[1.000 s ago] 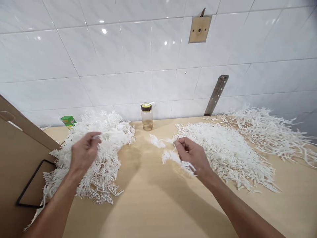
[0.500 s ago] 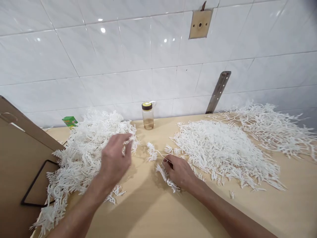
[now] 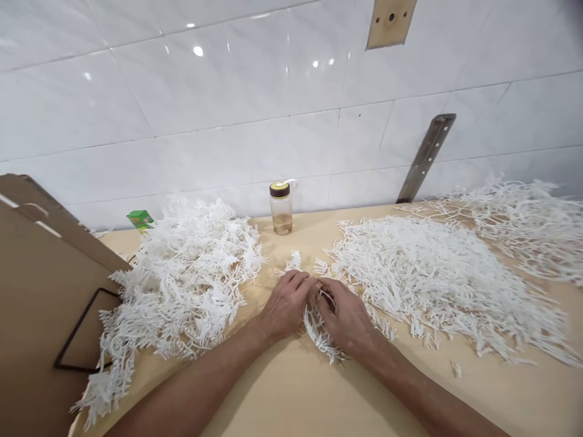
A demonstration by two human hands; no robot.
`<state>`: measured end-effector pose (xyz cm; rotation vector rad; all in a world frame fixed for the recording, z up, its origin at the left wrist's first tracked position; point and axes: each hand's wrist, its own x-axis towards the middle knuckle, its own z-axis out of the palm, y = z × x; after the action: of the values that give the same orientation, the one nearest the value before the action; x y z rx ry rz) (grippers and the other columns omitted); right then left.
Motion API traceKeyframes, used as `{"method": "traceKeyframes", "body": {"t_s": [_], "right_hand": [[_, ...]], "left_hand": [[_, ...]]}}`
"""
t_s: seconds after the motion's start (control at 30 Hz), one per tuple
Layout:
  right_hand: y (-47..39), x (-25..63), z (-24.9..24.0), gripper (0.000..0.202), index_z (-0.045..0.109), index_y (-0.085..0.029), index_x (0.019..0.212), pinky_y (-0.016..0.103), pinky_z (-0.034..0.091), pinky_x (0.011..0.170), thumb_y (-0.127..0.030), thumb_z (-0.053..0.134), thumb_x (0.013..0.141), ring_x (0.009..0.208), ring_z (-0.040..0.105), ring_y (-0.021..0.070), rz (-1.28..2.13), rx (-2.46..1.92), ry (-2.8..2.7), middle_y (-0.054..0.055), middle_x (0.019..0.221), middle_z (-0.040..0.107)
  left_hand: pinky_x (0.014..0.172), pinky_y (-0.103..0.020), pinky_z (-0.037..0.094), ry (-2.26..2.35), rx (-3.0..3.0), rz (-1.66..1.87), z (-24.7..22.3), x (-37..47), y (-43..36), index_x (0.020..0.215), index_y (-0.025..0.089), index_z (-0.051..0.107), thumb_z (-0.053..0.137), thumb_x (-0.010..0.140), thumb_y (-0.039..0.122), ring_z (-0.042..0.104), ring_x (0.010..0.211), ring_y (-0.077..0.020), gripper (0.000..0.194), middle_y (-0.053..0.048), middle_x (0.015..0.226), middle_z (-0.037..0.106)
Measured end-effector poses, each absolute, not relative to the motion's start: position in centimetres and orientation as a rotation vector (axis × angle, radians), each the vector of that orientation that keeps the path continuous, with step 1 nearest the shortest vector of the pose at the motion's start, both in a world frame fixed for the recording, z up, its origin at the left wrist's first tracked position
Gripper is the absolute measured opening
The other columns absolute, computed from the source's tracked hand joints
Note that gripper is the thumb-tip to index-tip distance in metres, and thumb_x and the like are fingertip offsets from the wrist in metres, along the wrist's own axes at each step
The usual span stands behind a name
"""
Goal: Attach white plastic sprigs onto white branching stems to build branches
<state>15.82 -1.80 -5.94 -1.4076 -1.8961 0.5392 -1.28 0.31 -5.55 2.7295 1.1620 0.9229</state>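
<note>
At the middle of the table, my right hand pinches a thin white stem between thumb and fingers. Under that hand hangs a bunch of white, frilly-ended sprigs. My left hand meets it fingertip to fingertip, its fingers closed at the same stem; the exact grip is hidden. Just beyond my left knuckles a white tuft lies on the table. A large heap of white frilly sprigs is left of my hands, and a flatter pile of white branched pieces is to the right.
A lidded bottle with some brownish liquid stands near the tiled wall. At left are a cardboard box, a black wire frame and a small green carton. More white strands lie far right, beyond a metal bracket.
My left hand has come from the left heap rightward to meet my right hand at the stem. The right hand stays near the middle, and the view has shifted slightly.
</note>
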Motion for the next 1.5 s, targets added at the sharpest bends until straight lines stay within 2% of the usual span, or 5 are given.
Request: {"method": "traceKeyframes", "body": {"t_s": [0.4,0.73,0.93,1.07,1.5], "right_hand": [[-3.4,13.9,-6.8,0.049,0.050,-0.016,0.135,0.052,0.051,0.099,-0.006,0.045,0.087,0.117,0.055,0.0281,0.302,-1.042,-2.059,0.017,0.127,0.059],[-2.8,14.3,-6.6,0.045,0.054,-0.012,0.132,0.051,0.048,0.105,-0.005,0.044,0.088,0.126,0.051,0.0291,0.386,-1.002,-2.049,0.019,0.131,0.057],[-1.6,16.6,-4.2,0.025,0.062,-0.018,0.108,0.033,0.057,0.079,-0.009,0.046,0.091,0.091,0.065,0.0185,0.451,-1.029,-1.725,0.008,0.098,0.069],[0.8,20.0,-2.1,0.019,0.066,-0.016,0.094,0.026,0.048,0.055,-0.012,0.048,0.089,0.058,0.058,0.0120,0.264,-1.229,-1.697,0.005,0.083,0.070],[-0.2,22.6,1.6,0.021,0.068,-0.021,0.084,0.025,0.036,0.054,-0.023,0.048,0.091,0.056,0.051,0.0116,0.464,-1.542,-2.164,-0.002,0.067,0.064]], "left_hand": [[0.081,-0.035,0.050,1.314,2.626,0.948,-5.2,-3.2,1.7,0.082,0.019,0.063,0.047,0.081,-0.005,0.060,0.090,-0.0197,0.028,-0.006,0.093,0.069],[0.093,-0.042,0.050,1.181,2.592,1.276,-4.3,-2.7,1.0,0.105,0.020,0.063,0.047,0.086,0.000,0.058,0.103,-0.0214,0.032,-0.008,0.102,0.067],[0.082,-0.038,0.051,1.148,2.586,0.997,-4.0,-2.3,0.6,0.110,0.018,0.062,0.056,0.090,0.016,0.060,0.092,-0.0214,0.021,-0.008,0.095,0.067],[0.086,-0.039,0.050,1.153,2.658,0.995,-5.1,-2.7,1.7,0.095,0.020,0.066,0.054,0.092,0.014,0.062,0.094,-0.0205,0.014,-0.006,0.094,0.069],[0.081,-0.034,0.056,1.148,2.536,1.274,-1.5,-0.8,-1.9,0.102,0.017,0.067,0.058,0.090,0.014,0.064,0.092,-0.0183,0.015,-0.007,0.094,0.071]]}}
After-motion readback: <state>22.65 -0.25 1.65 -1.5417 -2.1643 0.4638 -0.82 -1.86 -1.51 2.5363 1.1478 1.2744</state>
